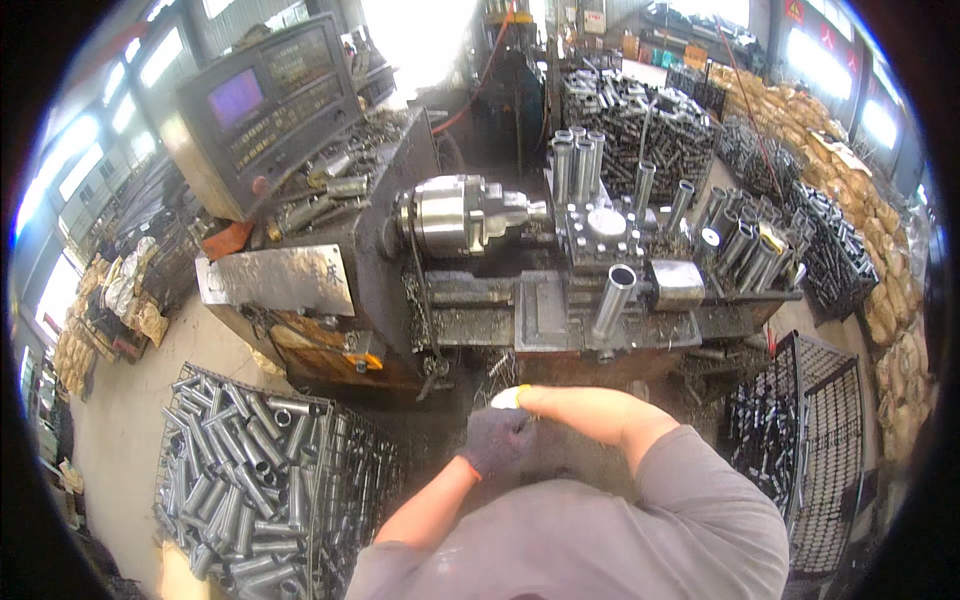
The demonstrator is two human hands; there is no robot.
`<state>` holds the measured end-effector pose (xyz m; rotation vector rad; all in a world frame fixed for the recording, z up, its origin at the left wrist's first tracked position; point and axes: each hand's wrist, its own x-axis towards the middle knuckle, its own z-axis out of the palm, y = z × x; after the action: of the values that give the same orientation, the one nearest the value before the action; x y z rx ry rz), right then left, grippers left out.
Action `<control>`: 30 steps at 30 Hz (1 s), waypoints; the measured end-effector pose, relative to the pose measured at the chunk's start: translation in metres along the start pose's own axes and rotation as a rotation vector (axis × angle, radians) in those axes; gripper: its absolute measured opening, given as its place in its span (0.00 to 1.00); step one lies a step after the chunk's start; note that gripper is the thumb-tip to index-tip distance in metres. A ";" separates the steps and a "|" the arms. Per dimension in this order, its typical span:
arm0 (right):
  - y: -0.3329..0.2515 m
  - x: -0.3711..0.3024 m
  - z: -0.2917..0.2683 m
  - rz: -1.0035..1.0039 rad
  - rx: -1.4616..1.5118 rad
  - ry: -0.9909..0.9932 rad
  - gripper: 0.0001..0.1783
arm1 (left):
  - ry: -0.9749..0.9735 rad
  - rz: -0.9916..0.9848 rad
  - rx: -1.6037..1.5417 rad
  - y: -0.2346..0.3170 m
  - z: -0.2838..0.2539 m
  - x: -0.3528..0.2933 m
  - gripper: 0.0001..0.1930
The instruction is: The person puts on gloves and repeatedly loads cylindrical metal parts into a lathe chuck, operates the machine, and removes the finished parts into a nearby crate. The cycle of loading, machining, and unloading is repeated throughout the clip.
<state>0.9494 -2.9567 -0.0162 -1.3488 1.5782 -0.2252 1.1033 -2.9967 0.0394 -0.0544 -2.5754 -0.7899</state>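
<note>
My left hand (497, 440), in a dark grey knitted glove, is closed in front of my body. Just beyond it and touching it is my right hand (511, 397), in a pale glove with a yellow cuff. The left glove hides most of the right fingers. Whatever the hands hold, if anything, cannot be made out. Ahead of them stands a metal lathe with a shiny chuck (447, 216) and a square tool post (606, 226). One steel tube (613, 300) stands upright on the carriage, nearest my hands.
To the left, a wire basket (345, 470) holds many loose steel tubes. The control panel (262, 112) rises at the far left. More tubes (750, 245) crowd the lathe's right end. A black mesh crate (830, 430) stands at the right, with stacked sacks (880, 290) behind.
</note>
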 end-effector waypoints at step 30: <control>-0.044 -0.068 -0.024 -0.777 1.881 -0.063 0.53 | 0.789 -0.540 -0.570 -0.089 -0.021 0.028 0.19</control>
<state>0.9500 -2.9274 0.0628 -0.2517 0.1682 -1.5903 1.0719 -3.0849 0.0197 0.6629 -1.5666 -1.3773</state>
